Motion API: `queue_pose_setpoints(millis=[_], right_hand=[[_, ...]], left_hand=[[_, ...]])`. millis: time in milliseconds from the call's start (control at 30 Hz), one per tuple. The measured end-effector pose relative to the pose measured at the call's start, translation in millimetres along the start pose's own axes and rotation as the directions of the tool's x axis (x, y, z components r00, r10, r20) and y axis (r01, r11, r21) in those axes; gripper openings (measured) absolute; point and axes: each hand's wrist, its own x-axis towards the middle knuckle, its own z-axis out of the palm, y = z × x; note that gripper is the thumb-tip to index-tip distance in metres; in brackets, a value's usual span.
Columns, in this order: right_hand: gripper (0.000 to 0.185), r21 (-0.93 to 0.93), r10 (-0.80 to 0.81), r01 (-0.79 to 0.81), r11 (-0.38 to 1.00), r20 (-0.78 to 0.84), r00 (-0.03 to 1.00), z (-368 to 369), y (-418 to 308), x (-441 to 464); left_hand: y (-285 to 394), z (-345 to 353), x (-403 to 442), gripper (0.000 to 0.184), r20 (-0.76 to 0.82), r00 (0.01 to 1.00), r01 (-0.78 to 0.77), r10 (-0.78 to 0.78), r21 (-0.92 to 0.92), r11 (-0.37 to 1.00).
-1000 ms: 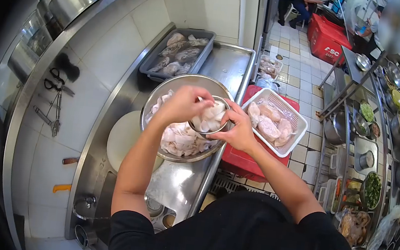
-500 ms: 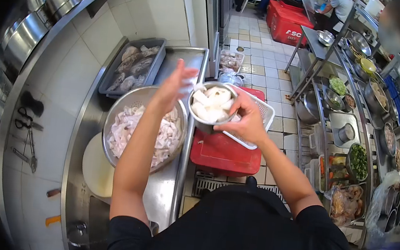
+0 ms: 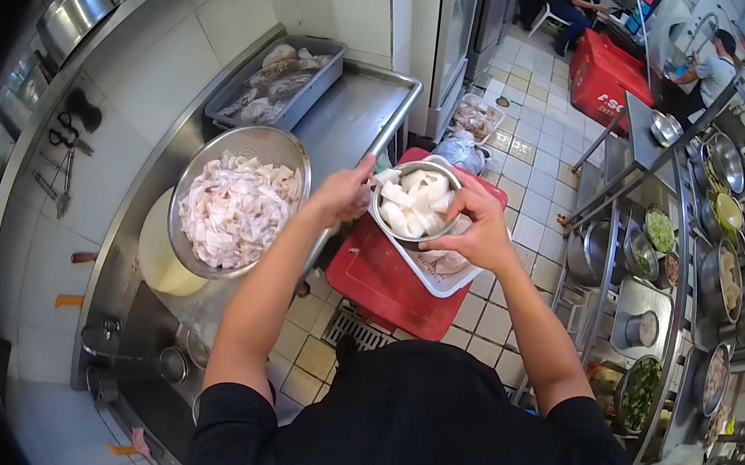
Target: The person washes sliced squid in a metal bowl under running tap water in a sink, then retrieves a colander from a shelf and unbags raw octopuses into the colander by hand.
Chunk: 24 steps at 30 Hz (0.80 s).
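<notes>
The fingers of the right hand (image 3: 482, 234) are closed on the side of a metal bowl (image 3: 403, 239), which has many white pieces (image 3: 419, 199). The left hand (image 3: 344, 197) is near it; whether its fingers hold something, I cannot tell. The step in hand seems to be handling these pieces; the next move calls for a level bowl. Below is a white basket (image 3: 440, 287) on a red lid (image 3: 366, 273); to the left, a colander (image 3: 265, 140) of pale strips (image 3: 232, 212).

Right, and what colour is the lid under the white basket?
The lid is red, best seen in the head view.
</notes>
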Motion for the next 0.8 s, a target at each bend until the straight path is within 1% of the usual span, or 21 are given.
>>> queue_pose_setpoints(millis=[33,133,167,200,267,300,400,433,533,567,600,633,667,700,800], right_hand=[[0.05,-0.005,0.019,-0.019,1.0,0.021,1.0,-4.3,3.5,-5.4],[0.05,-0.047,0.03,-0.029,0.998,0.025,0.999,-9.7,7.2,-19.1],[0.05,-0.048,0.036,-0.035,0.998,0.021,0.999,-9.3,6.7,-21.7],[0.05,-0.052,0.041,-0.04,0.998,0.013,0.999,-7.2,5.1,-23.9],[0.05,-0.066,0.052,-0.053,0.996,-0.017,0.999,-0.6,-0.5,-26.7],[0.05,-0.067,0.008,-0.012,0.998,-0.053,0.999,4.1,-3.5,-25.5],[0.05,-0.05,0.185,-0.187,0.981,-0.041,0.982,4.0,-23.2,-31.1],[0.051,-0.092,0.056,-0.067,0.994,-0.113,0.992,5.3,-24.1,-34.3],[0.051,-0.081,0.009,-0.026,0.996,-0.202,0.979,-2.1,-40.8,-42.4],[0.05,-0.059,-0.02,0.006,0.998,-0.242,0.97,-3.7,-44.2,-44.8],[0.049,-0.103,-0.019,-0.008,0.995,-0.252,0.967,-8.2,-47.4,-48.9],[0.049,-0.147,-0.014,-0.026,0.989,-0.262,0.965,-13.2,-51.1,-54.4],[0.048,-0.191,-0.008,-0.047,0.981,-0.275,0.961,-18.6,-55.5,-61.5],[0.046,-0.232,0.024,-0.092,0.968,-0.279,0.96,-25.4,-61.8,-69.4],[0.05,-0.17,0.058,-0.131,0.977,-0.379,0.923,-48.6,-69.2,-95.1]], left_hand=[[14.4,19.6,-19.9,0.054,-0.124,0.989,-0.071,0.081,0.086,0.994],[39.7,42.7,-35.0,0.044,-0.072,0.97,-0.208,0.234,0.256,0.944],[52.7,67.2,-50.6,0.035,-0.092,0.94,-0.307,0.329,0.197,0.931],[55.5,77.8,-50.4,0.034,-0.032,0.915,-0.375,0.402,0.299,0.878],[62.6,93.6,-49.6,0.031,0.124,0.847,-0.508,0.518,0.477,0.717],[66.5,105.7,-54.8,0.03,0.133,0.851,-0.501,0.509,0.497,0.708],[75.7,114.0,-72.3,0.025,0.252,0.724,-0.627,0.642,0.629,0.46],[86.7,115.0,-85.6,0.022,0.251,0.765,-0.56,0.593,0.715,0.419],[98.4,113.9,-102.5,0.016,0.288,0.783,-0.568,0.552,0.691,0.447],[104.4,120.2,-109.2,0.019,0.259,0.84,-0.503,0.476,0.699,0.508],[103.0,128.0,-107.0,0.021,0.378,0.692,-0.664,0.615,0.668,0.336],[99.7,138.6,-104.4,0.023,0.485,0.506,-0.783,0.714,0.604,0.145],[96.9,148.7,-102.1,0.026,0.573,0.29,-0.857,0.767,0.512,-0.058],[96.5,158.5,-99.3,0.03,0.689,0.274,-0.893,0.671,0.441,-0.089],[89.0,190.9,-87.9,0.029,0.837,0.324,-0.901,0.441,0.415,-0.125]])
